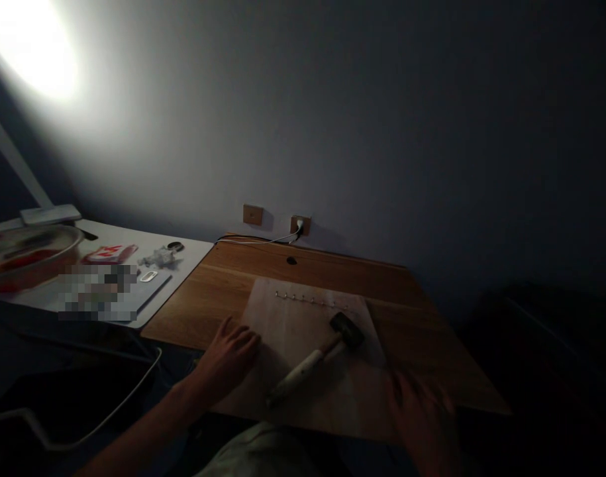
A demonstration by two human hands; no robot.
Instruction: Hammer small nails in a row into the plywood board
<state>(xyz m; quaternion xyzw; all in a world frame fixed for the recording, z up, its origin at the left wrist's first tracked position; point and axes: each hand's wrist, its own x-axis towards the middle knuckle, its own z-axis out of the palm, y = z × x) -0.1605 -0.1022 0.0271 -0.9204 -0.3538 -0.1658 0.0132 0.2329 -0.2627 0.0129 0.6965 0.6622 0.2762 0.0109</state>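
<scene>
- Hammer point(307, 366), aslant on board point(332, 405).
- Metal pins point(303, 298), one row, board's far side.
- Left hand point(233, 351), right hand point(420, 407) — at board's side edges; whether gripping, cannot tell.

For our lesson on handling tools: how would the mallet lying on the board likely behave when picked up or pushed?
The mallet is probably head-heavy, since its dark head looks much bulkier than its slim handle. That straight handle seems stiff. Pushed, it may pivot rather than roll, given the blocky head.
</scene>
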